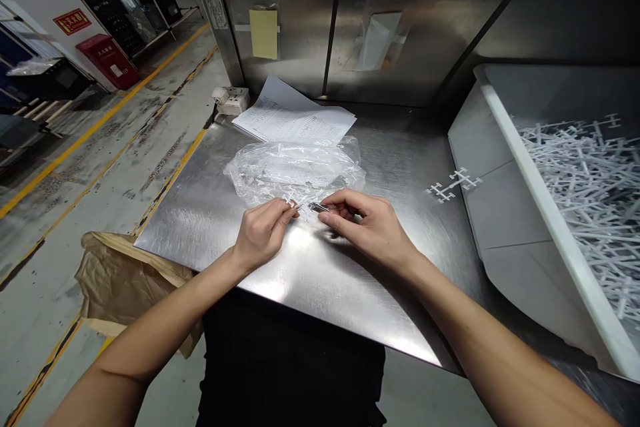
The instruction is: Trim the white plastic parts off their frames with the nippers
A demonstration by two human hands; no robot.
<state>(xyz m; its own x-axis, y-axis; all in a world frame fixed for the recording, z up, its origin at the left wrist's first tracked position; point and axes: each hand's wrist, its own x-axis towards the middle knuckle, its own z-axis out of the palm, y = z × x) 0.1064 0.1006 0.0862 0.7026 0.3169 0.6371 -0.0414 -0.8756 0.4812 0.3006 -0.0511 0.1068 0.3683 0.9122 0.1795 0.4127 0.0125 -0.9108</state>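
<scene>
Small white plastic piece (291,201): pinched between thumb and index finger of left hand (263,230), branched end poking up past the fingertips, low over the near edge of the clear plastic bag (300,163). Contact with the bag hard to tell.

Opposite, small dark metal tool (319,207): pinched between thumb and index finger of right hand (373,223), tip aimed at the left fingertips. Exact tool type too small to tell. Narrow gap between the two grips.

Just beyond both grips: the bag, crumpled, with small white pieces visible at its near side. Farther beyond, behind the bag: printed papers (295,117), fanned and overlapping. Left of the papers: white power socket (233,101).

Right of the right grip, flat on the metal table (190,213): loose branched piece (453,185), close to the bin wall. Farther right: large pale bin (520,173), heaped with white plastic sprues (585,193).

Left of the left grip and lower, past the table edge: brown sack (125,277), mouth open. Well beyond the grips, on the upright metal panel: yellow note (264,33). Far left, on the floor: red box (107,60).
</scene>
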